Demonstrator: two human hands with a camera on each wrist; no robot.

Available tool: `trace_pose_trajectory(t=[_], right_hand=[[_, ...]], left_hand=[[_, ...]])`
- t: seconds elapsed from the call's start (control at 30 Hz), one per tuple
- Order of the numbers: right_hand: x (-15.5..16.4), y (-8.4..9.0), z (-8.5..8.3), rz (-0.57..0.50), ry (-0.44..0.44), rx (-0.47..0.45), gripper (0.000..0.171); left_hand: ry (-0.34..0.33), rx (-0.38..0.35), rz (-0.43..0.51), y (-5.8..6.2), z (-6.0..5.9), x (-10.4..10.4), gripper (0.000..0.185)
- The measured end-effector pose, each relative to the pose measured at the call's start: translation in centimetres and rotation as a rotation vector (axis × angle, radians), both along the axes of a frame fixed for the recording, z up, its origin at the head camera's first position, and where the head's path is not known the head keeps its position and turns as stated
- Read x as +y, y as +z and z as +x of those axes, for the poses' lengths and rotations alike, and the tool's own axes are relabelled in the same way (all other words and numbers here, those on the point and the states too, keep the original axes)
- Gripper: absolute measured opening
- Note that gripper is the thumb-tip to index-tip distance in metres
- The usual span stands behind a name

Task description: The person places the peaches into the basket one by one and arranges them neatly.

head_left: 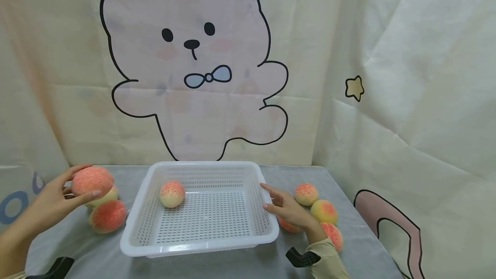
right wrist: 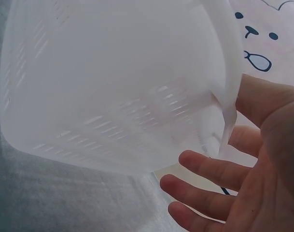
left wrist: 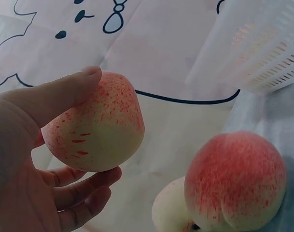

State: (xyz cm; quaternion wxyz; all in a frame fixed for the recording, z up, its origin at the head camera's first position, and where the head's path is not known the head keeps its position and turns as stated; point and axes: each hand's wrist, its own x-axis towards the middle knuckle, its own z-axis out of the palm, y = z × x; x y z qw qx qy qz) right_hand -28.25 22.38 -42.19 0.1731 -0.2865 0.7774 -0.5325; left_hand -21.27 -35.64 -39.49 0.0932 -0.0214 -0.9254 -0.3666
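A white perforated basket (head_left: 255, 236) (right wrist: 113, 92) sits mid-table with one peach (head_left: 172, 193) inside at its far left. My left hand (head_left: 58, 197) (left wrist: 64, 145) holds a pink-and-yellow peach (head_left: 92, 181) (left wrist: 96, 125) between thumb and fingers, lifted left of the basket. Under it lie two more peaches (head_left: 107, 215) (left wrist: 236, 181). My right hand (head_left: 280, 203) (right wrist: 233, 174) is open beside the basket's right wall, its fingers straight and at the rim. Three peaches (head_left: 306, 194) (head_left: 323, 211) (head_left: 332, 235) lie right of that hand, and part of another (head_left: 288, 226) shows under it.
The grey table (head_left: 217, 266) ends at a cream cloth backdrop with a drawn rabbit (head_left: 193, 55). A cloth wall (head_left: 418, 141) closes the right side. Black wrist-camera mounts (head_left: 300, 257) (head_left: 58, 267) show near the front edge.
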Motion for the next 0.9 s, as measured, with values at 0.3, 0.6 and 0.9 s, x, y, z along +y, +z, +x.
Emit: trace_pose_trajectory(t=[0.3,0.6,0.9], right_hand=[[0.3,-0.2,0.0,-0.008,0.015,0.009,0.068],[0.3,-0.2,0.0,0.009,-0.003,0.016,0.067],[0.2,-0.2,-0.1,0.002,0.003,0.016,0.068]], left_hand=[[-0.107,0.024,-0.011,2.0,-0.8,2.8,0.083],[-0.202,0.035,-0.025,2.7,-1.9,5.7,0.082],[-0.269,0.05,-0.041,3.2,-2.9,8.1,0.08]])
